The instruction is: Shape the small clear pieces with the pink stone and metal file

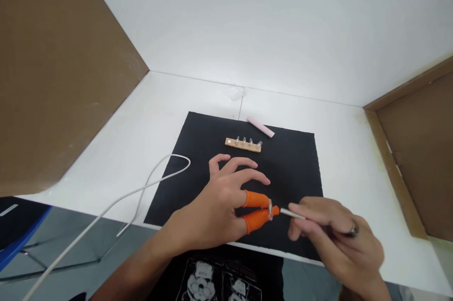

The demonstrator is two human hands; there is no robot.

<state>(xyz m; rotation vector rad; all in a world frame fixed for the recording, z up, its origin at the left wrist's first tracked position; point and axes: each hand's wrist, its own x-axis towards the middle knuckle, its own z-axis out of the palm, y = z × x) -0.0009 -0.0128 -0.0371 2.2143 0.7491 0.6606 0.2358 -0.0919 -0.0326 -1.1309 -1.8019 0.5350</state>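
Observation:
My left hand (226, 202) wears orange finger covers on its thumb and index finger, which pinch a small clear piece (271, 209) at their tips. The other fingers are spread over the black mat (293, 164). To the right, my right hand (336, 235) grips a thin white stick (292, 214) between thumb and fingers, with its tip close to the orange fingertips. A ring is on one finger of that hand. Beyond my left hand lies a tan strip (243, 144) with several small clear pieces standing on it and a white dot at its left end.
A pink bar (261, 127) lies across the mat's far edge. Behind it, a translucent scrap (235, 93) rests on the white table (339, 126). A white cable (123, 196) loops over the left side. Brown panels (60, 70) flank the table.

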